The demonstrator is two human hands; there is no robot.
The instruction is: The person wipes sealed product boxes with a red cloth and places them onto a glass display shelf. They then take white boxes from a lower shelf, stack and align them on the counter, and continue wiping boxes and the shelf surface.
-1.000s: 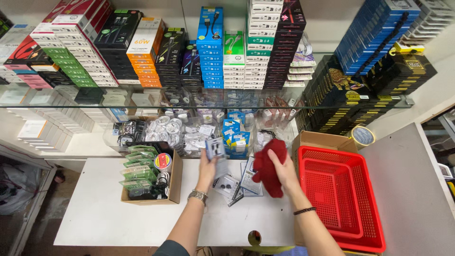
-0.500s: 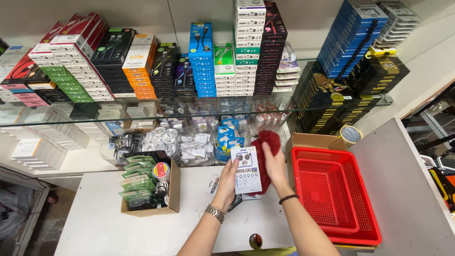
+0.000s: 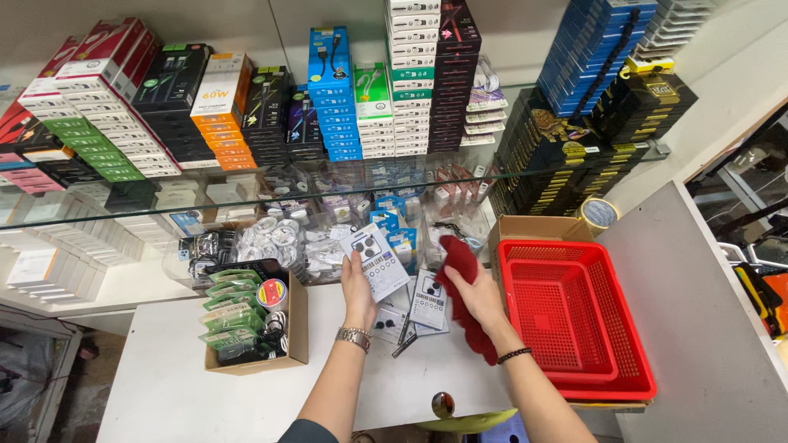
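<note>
holding a white card pack and a red cloth

gripping the white card pack (image 3: 376, 262), your left hand (image 3: 358, 291) keeps it raised over the tabletop (image 3: 164, 385). your right hand (image 3: 480, 297) is closed around a red cloth (image 3: 461, 283), just beside the pack. more flat packs (image 3: 427, 302) lie below. a cardboard box (image 3: 291, 328) sits left, a red basket (image 3: 607, 361) right.

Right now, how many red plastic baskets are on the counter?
2, nested: the outer red basket sits at the counter's right end, and the inner red basket lies inside it. More could be hidden beneath.
</note>
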